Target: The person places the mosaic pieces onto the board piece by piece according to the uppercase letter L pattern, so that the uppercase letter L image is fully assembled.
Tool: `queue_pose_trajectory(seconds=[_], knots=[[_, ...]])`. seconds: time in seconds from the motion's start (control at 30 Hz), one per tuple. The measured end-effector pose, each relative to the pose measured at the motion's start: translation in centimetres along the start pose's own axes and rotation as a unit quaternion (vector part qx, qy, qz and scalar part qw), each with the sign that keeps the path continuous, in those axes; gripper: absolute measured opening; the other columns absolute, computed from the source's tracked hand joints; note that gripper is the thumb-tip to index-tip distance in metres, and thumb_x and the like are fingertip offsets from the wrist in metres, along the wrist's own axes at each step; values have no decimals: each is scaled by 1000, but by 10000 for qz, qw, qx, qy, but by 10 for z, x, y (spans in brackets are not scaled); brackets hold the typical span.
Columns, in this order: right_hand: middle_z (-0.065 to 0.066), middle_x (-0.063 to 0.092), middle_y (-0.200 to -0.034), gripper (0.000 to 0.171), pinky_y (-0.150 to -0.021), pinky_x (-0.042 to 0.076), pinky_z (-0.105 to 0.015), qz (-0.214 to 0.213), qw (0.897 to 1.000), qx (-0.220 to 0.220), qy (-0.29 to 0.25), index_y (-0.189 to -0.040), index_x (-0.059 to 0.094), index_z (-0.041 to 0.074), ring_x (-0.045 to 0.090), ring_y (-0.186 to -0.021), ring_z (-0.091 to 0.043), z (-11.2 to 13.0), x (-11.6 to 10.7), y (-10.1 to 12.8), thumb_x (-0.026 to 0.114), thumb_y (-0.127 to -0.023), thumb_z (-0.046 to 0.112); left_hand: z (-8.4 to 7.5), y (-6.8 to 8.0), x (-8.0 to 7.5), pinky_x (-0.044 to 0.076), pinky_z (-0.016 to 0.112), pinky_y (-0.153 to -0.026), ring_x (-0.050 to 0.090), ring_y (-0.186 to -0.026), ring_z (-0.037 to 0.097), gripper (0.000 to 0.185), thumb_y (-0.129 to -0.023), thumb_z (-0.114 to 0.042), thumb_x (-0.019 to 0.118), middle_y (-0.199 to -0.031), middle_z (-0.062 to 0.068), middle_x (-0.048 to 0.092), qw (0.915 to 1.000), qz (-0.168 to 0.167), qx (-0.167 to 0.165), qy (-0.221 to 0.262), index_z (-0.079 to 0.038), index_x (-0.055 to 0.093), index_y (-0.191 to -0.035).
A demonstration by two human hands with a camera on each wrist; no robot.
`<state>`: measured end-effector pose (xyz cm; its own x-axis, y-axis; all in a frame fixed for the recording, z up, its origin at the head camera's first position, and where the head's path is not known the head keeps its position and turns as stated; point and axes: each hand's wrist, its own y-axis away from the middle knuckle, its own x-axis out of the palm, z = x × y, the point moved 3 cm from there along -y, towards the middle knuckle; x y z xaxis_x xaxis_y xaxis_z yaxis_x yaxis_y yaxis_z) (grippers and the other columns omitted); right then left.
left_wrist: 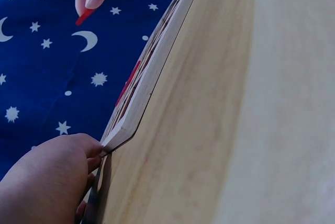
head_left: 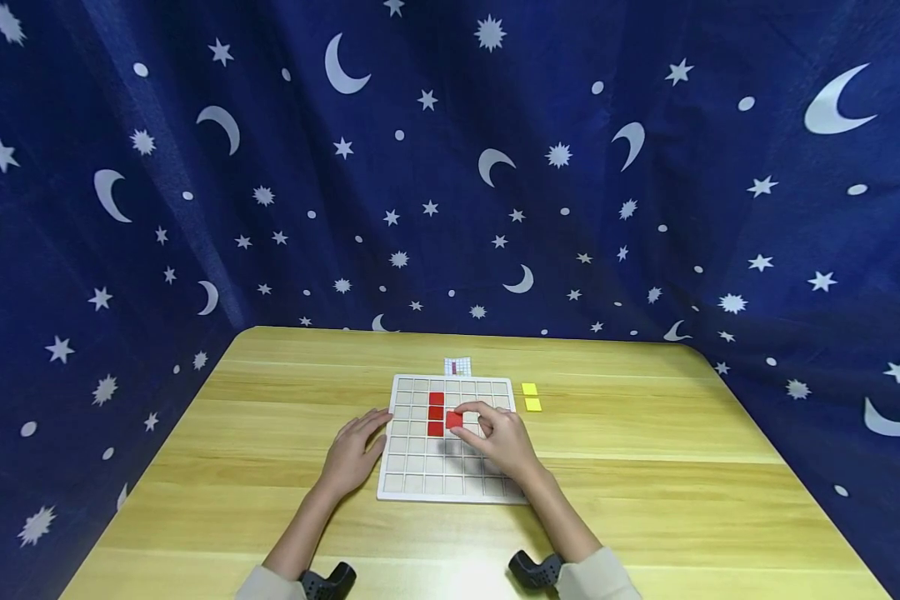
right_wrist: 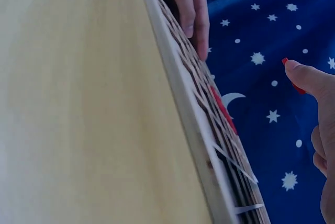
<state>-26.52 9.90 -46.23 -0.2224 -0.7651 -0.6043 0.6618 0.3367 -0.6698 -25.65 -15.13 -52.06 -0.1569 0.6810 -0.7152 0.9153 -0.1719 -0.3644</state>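
Navy curtain (head_left: 450, 167) round back, left and right, printed with white moons (head_left: 822, 112), stars (head_left: 490, 33) and dots (head_left: 746, 103). Soft folds, paler crease upper left. Table (head_left: 682, 433): pale yellow wood grain running side to side, rounded far corners, far edge up near curtain. Bright glare (head_left: 457, 575) on tabletop at bottom centre; curtain darker than table.

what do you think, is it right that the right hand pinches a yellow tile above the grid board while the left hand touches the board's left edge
Not quite: the head view shows the right hand pinching a red square tile, not a yellow one. The rest stands: it is above the grid board, and the left hand touches the board's left edge.
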Motion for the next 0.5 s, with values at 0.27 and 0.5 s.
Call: queue_pose_trajectory(seconds=[0.27,0.5], knots=[[20,21,-52,28,-47,28,-18,175,9998,12,-28,-95,68,21,20,-48,4,0,14,4,79,-71,30,2,0,1,25,45,-108,42,-126,26,34,-92,-14,56,-130,7,54,10000,42,-25,13,-9,58,-125],[20,23,-53,25,-44,24,-16,533,9982,276,30,-94,68,21,21,-48,3,-1,23,9,79,-72,27,1,0,1,25,45,-108,42,-126,26,34,-92,-15,56,-130,6,53,10000,47,-59,18,-9,58,-125]])
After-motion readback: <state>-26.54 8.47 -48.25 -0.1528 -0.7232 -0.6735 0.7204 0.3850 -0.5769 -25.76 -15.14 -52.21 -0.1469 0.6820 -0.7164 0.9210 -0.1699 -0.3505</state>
